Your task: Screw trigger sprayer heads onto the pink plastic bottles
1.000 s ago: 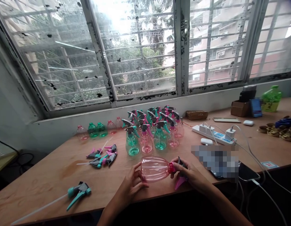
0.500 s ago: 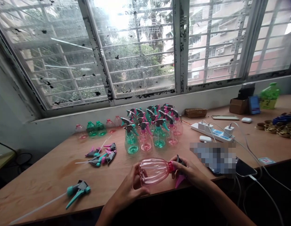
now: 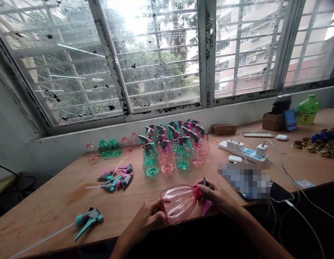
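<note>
A clear pink spray bottle [image 3: 179, 201] lies on its side at the near edge of the wooden table [image 3: 61, 201], tilted with its neck up to the right. My left hand [image 3: 150, 217] wraps round its base. My right hand [image 3: 217, 196] is closed round the pink and grey trigger head [image 3: 207, 205] at the bottle's neck. Behind stand several finished pink and green spray bottles [image 3: 172, 147]. Several loose trigger heads [image 3: 117, 178] lie to the left. A teal trigger head with a long tube [image 3: 87, 219] lies near the front left.
Capless pink and green bottles [image 3: 110, 147] line the wall at the back left. A white power strip [image 3: 245, 151] with cables, a phone [image 3: 280, 194], a cardboard box [image 3: 273, 120] and a green bottle [image 3: 307, 108] sit to the right. Windows run behind.
My left hand has slid down to the bottle's base and the base has dropped toward me, tilting the bottle. My right hand stays on the trigger head.
</note>
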`<state>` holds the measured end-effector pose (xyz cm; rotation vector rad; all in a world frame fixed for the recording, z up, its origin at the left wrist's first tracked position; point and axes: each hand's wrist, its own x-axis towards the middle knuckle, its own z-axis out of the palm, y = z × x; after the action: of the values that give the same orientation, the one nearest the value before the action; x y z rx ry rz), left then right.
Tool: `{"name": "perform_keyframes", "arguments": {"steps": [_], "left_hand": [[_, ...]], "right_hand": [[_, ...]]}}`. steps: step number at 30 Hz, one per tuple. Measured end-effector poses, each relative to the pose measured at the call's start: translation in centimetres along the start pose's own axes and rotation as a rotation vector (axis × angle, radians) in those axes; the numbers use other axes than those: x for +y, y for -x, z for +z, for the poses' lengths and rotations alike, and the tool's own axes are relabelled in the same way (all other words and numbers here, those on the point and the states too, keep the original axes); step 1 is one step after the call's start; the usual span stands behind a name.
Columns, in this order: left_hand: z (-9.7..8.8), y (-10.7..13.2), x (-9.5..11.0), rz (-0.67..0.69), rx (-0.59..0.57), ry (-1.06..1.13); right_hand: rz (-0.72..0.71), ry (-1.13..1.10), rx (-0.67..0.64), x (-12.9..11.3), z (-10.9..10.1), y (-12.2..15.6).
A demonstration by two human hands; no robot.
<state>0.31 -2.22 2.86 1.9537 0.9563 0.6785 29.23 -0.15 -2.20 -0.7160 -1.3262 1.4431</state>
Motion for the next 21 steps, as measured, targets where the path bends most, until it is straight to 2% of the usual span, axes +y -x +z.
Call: {"name": "perform_keyframes", "arguments": {"steps": [2,7,13,21], "left_hand": [[0.0,0.0,-0.8,0.02,0.035,-0.085],[0.0,-0.1,-1.7,0.034,0.03,-0.1],[-0.1,0.0,-1.5,0.042,0.152,0.02],[-0.2,-0.2,-1.7,0.054,0.099,-0.071]], "right_hand": [[0.01,-0.004,-0.015,-0.2,0.1,0.1],[0.011,-0.007,-0.022,-0.4,0.2,0.2],[0.004,-0.006,0.003,-0.1,0.0,0.0],[0.027,-0.007,0.009,-0.1,0.1,0.1]]}}
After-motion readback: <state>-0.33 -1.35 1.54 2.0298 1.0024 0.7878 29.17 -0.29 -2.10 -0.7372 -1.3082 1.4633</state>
